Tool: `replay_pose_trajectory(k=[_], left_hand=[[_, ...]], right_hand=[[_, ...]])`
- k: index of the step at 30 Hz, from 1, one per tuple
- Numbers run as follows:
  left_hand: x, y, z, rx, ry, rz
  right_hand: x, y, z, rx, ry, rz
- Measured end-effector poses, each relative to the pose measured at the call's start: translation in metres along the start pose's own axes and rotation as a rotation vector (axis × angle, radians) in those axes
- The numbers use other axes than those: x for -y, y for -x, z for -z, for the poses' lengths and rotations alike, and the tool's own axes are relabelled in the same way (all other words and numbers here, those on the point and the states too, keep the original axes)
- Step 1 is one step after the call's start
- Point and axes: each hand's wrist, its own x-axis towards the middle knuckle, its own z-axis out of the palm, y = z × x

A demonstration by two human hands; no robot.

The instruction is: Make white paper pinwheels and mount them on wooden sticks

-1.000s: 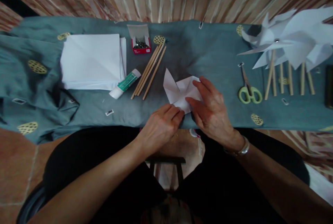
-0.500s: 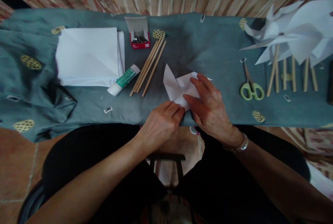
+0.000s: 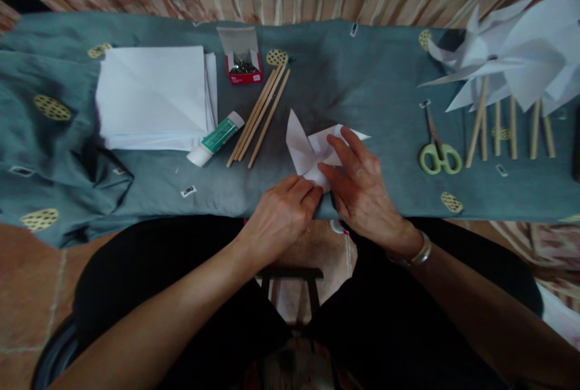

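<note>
A partly folded white paper piece lies near the front edge of a table covered in grey-blue cloth. My right hand rests flat on its right half, fingers spread and pressing it down. My left hand touches the paper's near corner with its fingertips, fingers curled together. One pointed flap of the paper sticks up at the left.
A stack of white paper sheets lies at the left, a glue tube and wooden sticks beside it. A red box of pins sits behind. Green scissors and finished white pinwheels on sticks lie at the right.
The view shifted slightly, so everything sits a little lower-left in frame. My right hand slid a bit left on the paper, uncovering its right tip. My left hand stays at the corner.
</note>
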Motion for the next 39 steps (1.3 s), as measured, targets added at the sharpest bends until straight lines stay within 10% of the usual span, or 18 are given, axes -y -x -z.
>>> replay_pose_trajectory(k=[19, 39], left_hand=[[0.002, 0.000, -0.003, -0.024, 0.067, 0.053], [0.004, 0.001, 0.004, -0.084, 0.168, 0.110]], right_hand=[[-0.007, 0.005, 0.010, -0.095, 0.051, 0.067], [-0.017, 0.001, 0.017, -0.222, -0.196, -0.162]])
